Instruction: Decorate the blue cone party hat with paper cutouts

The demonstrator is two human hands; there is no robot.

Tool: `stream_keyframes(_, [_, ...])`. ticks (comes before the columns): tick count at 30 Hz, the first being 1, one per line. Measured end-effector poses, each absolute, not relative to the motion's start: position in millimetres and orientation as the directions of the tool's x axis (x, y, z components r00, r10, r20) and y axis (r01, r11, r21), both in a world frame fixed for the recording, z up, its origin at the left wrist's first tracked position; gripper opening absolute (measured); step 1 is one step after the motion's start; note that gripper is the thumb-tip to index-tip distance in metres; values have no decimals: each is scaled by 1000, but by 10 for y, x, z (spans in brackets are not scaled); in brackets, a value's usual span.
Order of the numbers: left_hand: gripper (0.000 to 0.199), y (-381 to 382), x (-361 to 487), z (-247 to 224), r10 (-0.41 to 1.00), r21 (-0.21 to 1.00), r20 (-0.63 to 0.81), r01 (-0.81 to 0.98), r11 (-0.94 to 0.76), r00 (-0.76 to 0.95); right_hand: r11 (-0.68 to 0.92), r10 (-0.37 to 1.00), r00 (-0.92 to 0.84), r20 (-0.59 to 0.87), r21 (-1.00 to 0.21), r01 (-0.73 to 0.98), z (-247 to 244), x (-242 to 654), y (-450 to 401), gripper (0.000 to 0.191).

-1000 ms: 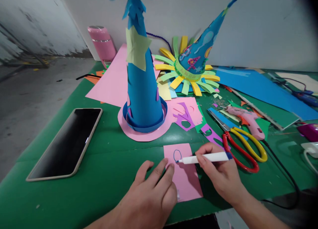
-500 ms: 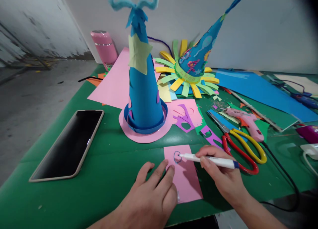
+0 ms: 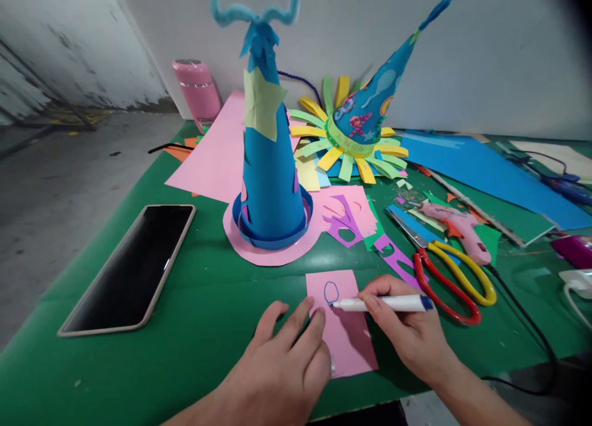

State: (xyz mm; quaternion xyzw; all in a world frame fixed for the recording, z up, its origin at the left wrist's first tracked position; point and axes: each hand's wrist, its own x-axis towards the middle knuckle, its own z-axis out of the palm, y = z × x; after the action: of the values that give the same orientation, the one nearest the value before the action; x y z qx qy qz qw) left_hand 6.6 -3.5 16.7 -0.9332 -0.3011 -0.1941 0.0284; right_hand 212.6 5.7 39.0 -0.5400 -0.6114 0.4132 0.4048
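Observation:
A small pink sheet of paper [image 3: 349,343] lies on the green tabletop near the front edge. My left hand [image 3: 289,355] rests on its left side with the fingers spread, pressing it down. In my right hand [image 3: 404,324] is a white marker [image 3: 398,303] with a blue end, its tip touching the paper. Just above the tip is a small blue oval outline [image 3: 331,292]. Behind the paper stands a tall blue paper cone hat [image 3: 271,167] with a pink brim, a pale green star and fuzzy blue wires on top.
Red-and-yellow scissors [image 3: 448,278] and a pink glue gun [image 3: 456,225] lie at the right among paper scraps. A phone [image 3: 132,269] lies at the left. Behind are a pink bottle [image 3: 198,93], a second decorated cone hat [image 3: 365,111] and a blue sheet [image 3: 490,173].
The marker tip has moved down and slightly left, from the oval's upper right to its bottom. My right hand has shifted slightly left. My left hand stays in place.

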Motion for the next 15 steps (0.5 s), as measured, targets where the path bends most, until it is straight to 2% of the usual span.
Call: stream_keyframes(15, [14, 23, 50, 190, 477, 2, 437, 529, -848, 763, 65, 994, -105, 30, -935, 348, 392, 2117, 70, 15])
